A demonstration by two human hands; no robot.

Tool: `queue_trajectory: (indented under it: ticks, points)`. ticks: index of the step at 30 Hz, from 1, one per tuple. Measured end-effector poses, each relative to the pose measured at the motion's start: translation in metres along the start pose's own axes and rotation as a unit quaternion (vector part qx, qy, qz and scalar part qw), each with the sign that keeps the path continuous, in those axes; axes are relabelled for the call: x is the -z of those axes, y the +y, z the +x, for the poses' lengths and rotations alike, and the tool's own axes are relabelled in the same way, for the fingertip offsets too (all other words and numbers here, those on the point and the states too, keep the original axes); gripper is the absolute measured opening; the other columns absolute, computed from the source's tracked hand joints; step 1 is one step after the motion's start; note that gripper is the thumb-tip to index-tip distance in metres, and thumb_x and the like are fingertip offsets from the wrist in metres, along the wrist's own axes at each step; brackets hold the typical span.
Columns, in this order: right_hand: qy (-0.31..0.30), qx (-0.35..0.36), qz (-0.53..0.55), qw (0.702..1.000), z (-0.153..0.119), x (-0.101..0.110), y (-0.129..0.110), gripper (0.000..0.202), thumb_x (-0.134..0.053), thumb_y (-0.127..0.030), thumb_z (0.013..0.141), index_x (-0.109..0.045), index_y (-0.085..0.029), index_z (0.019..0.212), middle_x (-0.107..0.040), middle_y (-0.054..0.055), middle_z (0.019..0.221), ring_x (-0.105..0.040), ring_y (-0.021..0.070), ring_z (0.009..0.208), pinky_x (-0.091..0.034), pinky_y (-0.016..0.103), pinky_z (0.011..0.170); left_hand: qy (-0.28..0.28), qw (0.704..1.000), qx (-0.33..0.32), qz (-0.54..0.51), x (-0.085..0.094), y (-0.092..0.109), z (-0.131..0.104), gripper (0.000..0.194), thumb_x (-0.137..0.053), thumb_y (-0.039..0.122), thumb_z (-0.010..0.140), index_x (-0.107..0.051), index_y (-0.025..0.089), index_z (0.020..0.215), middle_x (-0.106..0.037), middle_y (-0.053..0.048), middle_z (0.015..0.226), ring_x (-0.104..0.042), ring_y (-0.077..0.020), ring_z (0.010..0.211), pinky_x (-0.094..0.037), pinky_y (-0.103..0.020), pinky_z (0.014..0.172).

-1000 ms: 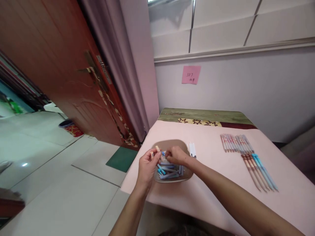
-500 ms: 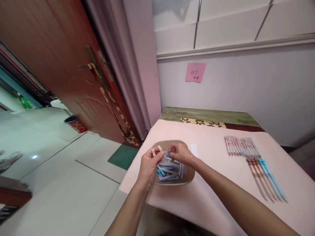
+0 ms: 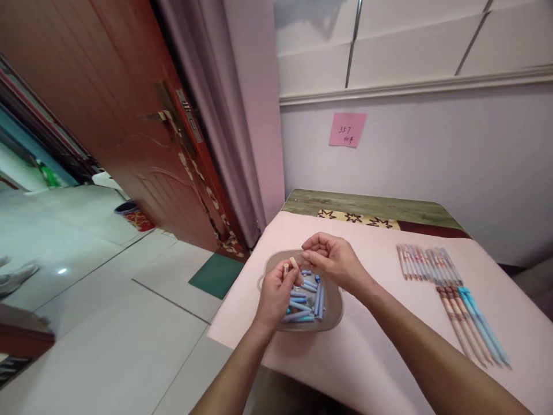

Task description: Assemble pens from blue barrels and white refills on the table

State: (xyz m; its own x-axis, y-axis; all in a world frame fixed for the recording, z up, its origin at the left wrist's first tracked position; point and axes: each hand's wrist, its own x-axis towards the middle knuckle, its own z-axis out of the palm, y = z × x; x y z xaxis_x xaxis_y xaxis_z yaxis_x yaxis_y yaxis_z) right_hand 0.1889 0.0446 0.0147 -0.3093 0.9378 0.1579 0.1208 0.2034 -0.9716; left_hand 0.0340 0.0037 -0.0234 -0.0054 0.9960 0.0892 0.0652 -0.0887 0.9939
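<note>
My left hand (image 3: 275, 294) is closed on small cream pen parts (image 3: 286, 268), whose ends stick up past the thumb and fingers. Close on its right, my right hand (image 3: 334, 260) hovers over the far side of a beige plastic bin (image 3: 334, 314). Its thumb and fingertips come near each other in a pinch; anything between them is too small to make out. Inside the bin lie several blue and grey-blue pen barrels (image 3: 319, 301) and small blue pieces (image 3: 317, 278). The left hand and its wrist hide the bin's left part.
To the right on the pink-covered table (image 3: 371, 357) lie a row of clear pens (image 3: 427, 264) and, nearer, several brown-and-cream pens (image 3: 460, 323) and blue pens (image 3: 484, 325). A pink note (image 3: 348, 129) is on the wall. A brown door (image 3: 129, 115) stands at left.
My right hand has lifted out of the bin, moving up and slightly right. My left hand, still holding the cream parts, has shifted a little right. The view has moved slightly.
</note>
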Motion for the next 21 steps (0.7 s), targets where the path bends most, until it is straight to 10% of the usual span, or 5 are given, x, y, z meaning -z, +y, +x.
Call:
queue_trajectory:
  ticks: [10, 21]
  points:
    - [-0.035, 0.137, -0.407, 0.902, -0.014, -0.005, -0.031, 0.017, -0.053, -0.022, 0.088, -0.07, -0.024, 0.087, -0.068, 0.0, 0.091, -0.061, 0.0128, 0.08, -0.038, 0.022, 0.069, -0.015, 0.999, -0.013, 0.031, -0.009, 0.011, -0.013, 0.02, -0.055, 0.036, 0.082, -0.058, 0.018, 0.072, -0.053, 0.003, 0.058, -0.046, -0.0116, 0.052, -0.036, -0.023, 0.052]
    - [-0.071, 0.144, -0.466, 0.87, -0.026, -0.012, -0.036, 0.023, -0.051, -0.027, 0.09, -0.073, -0.03, 0.091, -0.067, -0.003, 0.101, -0.061, 0.0132, 0.085, -0.039, 0.022, 0.069, -0.021, 1.0, 0.002, -0.003, -0.009, 0.001, -0.023, 0.018, -0.055, 0.035, 0.082, -0.059, 0.018, 0.079, -0.054, 0.003, 0.06, -0.047, -0.0114, 0.051, -0.038, -0.022, 0.05]
